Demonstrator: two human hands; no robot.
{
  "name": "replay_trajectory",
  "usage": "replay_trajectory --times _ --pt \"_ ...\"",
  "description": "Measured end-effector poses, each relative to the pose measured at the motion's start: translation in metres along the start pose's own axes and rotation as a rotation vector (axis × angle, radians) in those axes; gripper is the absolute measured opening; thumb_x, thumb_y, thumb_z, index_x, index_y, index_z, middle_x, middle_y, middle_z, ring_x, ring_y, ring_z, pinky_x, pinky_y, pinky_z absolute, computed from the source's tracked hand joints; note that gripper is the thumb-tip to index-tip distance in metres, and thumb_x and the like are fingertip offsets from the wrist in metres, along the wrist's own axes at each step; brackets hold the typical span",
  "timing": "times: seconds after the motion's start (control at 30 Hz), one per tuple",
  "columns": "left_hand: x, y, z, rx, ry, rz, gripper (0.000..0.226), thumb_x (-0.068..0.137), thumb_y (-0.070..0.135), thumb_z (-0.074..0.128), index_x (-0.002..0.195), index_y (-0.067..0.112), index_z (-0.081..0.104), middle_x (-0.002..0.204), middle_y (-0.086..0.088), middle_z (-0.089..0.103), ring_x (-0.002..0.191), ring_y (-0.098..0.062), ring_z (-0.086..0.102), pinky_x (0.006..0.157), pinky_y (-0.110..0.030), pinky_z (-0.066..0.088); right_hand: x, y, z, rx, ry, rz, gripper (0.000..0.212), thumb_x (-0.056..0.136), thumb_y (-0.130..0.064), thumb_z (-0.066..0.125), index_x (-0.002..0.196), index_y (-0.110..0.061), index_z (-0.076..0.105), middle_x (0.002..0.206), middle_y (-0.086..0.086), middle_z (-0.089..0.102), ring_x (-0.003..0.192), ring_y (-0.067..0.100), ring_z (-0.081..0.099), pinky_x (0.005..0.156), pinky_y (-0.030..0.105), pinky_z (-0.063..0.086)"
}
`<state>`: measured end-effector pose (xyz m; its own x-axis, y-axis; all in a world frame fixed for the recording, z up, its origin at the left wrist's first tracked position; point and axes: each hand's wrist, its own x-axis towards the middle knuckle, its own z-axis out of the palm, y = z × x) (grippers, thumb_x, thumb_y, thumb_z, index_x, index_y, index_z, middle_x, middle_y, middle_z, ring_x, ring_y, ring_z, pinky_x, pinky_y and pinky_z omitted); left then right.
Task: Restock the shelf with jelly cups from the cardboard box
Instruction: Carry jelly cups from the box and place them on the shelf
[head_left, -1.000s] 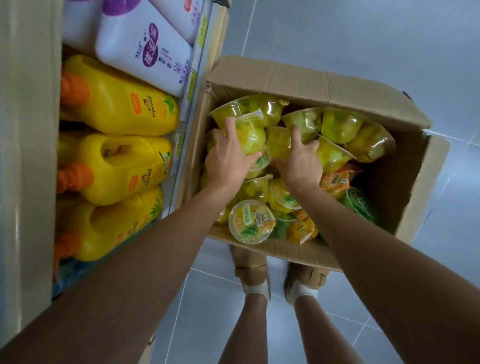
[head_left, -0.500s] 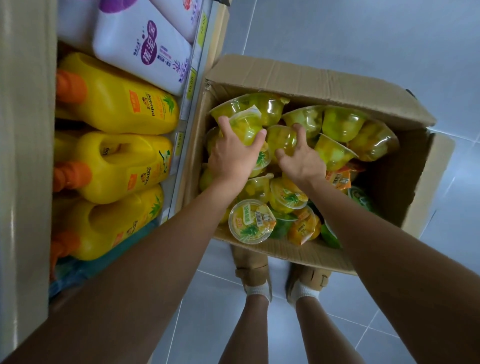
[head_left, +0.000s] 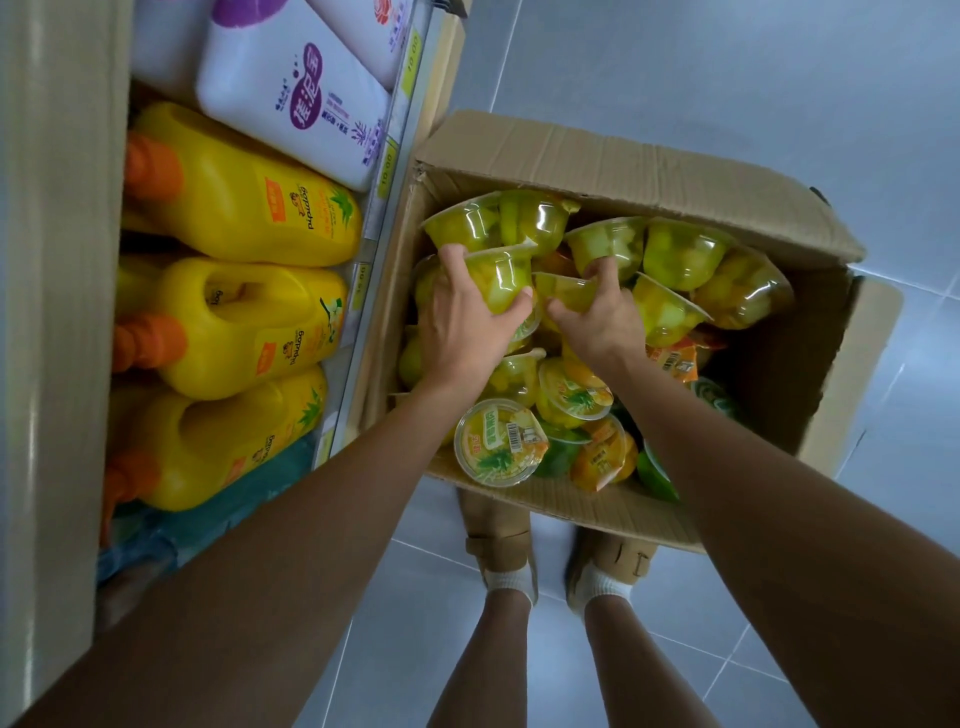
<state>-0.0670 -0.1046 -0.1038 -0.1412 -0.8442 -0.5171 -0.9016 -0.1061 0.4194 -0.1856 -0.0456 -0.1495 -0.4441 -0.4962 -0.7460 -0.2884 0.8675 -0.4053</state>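
In open brown cardboard box (head_left: 597, 161) | clasped in curled left grip (head_left: 462, 327): clear plastic yellow-green jelly cup (head_left: 501, 280) | pinched in right grip (head_left: 605, 322): neighbouring clear yellow jelly cup (head_left: 569, 291)

Tiled floor (head_left: 727, 78) w/ cardboard box (head_left: 597, 161); shelf (head_left: 375, 228) (at left) holds yellow jugs (head_left: 234, 208), white packs (head_left: 291, 98).
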Motion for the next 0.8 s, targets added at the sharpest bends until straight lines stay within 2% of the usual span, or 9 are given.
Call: replay_trajectory --times 0.07,0.2,0.33,0.43,0.53,0.6,0.67,0.73,0.8 --pt "-0.002 -0.002 -0.001 -0.029 -0.021 0.016 0.066 0.082 0.045 0.068 0.127 0.014 0.031 0.123 -0.008 0.054 0.108 -0.028 0.055 0.075 -0.033 0.041 -0.005 0.001 -0.004 0.045 0.002 0.001 0.053 0.087 -0.041 0.063 0.131 -0.020 0.041 0.125 0.016 0.049 0.106 0.031 0.054 0.076 0.031 0.040" --pt "-0.009 -0.001 -0.012 -0.008 -0.102 0.077 0.064 0.082 0.041 0.070 0.126 0.014 0.032 0.125 -0.007 0.048 0.107 -0.026 0.053 0.070 -0.030 0.035 -0.021 0.004 -0.016 0.131 0.003 -0.028 0.050 0.087 -0.037 0.066 0.128 -0.020 0.043 0.125 0.013 0.042 0.091 0.022 0.045 0.073 0.027 0.038" --pt "-0.025 0.009 -0.028 -0.021 -0.153 0.116 0.063 0.082 0.036 0.071 0.125 0.013 0.032 0.126 -0.005 0.044 0.107 -0.024 0.051 0.068 -0.029 0.035 -0.042 0.003 -0.034 0.225 -0.005 -0.031 0.044 0.086 -0.033 0.066 0.123 -0.021 0.043 0.122 0.008 0.040 0.093 0.019 0.042 0.074 0.027 0.036" --pt "-0.040 0.025 -0.042 -0.036 -0.192 0.130 0.062 0.081 0.035 0.071 0.124 0.016 0.031 0.124 -0.004 0.043 0.101 -0.023 0.051 0.068 -0.030 0.037 -0.062 0.000 -0.054 0.263 -0.025 -0.048 0.041 0.086 -0.031 0.066 0.119 -0.024 0.043 0.122 0.005 0.043 0.099 0.019 0.044 0.078 0.030 0.037" --pt "-0.058 0.044 -0.062 -0.051 -0.223 0.150 0.061 0.081 0.034 0.071 0.124 0.019 0.031 0.126 -0.002 0.043 0.095 -0.018 0.049 0.069 -0.029 0.037 -0.089 -0.003 -0.079 0.298 -0.043 -0.070 0.039 0.082 -0.032 0.068 0.110 -0.031 0.041 0.120 0.005 0.051 0.105 0.024 0.053 0.083 0.037 0.048" --pt "-0.070 0.057 -0.077 -0.078 -0.236 0.156 0.059 0.080 0.032 0.072 0.121 0.022 0.031 0.124 -0.002 0.045 0.092 -0.023 0.052 0.068 -0.030 0.038 -0.112 -0.008 -0.100 0.331 -0.045 -0.058 0.039 0.079 -0.034 0.069 0.105 -0.036 0.040 0.117 0.004 0.054 0.105 0.026 0.056 0.087 0.046 0.053" --pt "-0.083 0.072 -0.095 -0.120 -0.266 0.153 0.057 0.079 0.029 0.073 0.117 0.023 0.031 0.121 -0.003 0.045 0.096 -0.028 0.053 0.072 -0.034 0.043 -0.135 -0.014 -0.123 0.349 -0.044 -0.066 0.039 0.079 -0.031 0.070 0.104 -0.035 0.040 0.117 0.004 0.054 0.106 0.026 0.056 0.089 0.048 0.052" --pt "-0.099 0.089 -0.115 -0.138 -0.298 0.158 0.057 0.079 0.025 0.074 0.115 0.022 0.031 0.120 0.000 0.042 0.104 -0.023 0.050 0.084 -0.036 0.045 -0.158 -0.021 -0.145 0.374 -0.046 -0.072 0.038 0.080 -0.027 0.071 0.103 -0.033 0.041 0.119 0.006 0.054 0.106 0.025 0.056 0.088 0.043 0.052" --pt "-0.117 0.106 -0.138 -0.138 -0.309 0.183 0.055 0.080 0.021 0.074 0.114 0.020 0.030 0.118 0.002 0.039 0.105 -0.017 0.044 0.085 -0.027 0.038 -0.182 -0.031 -0.166 0.405 -0.030 -0.067 0.039 0.078 -0.024 0.073 0.100 -0.032 0.041 0.118 0.008 0.055 0.101 0.026 0.058 0.081 0.039 0.053"
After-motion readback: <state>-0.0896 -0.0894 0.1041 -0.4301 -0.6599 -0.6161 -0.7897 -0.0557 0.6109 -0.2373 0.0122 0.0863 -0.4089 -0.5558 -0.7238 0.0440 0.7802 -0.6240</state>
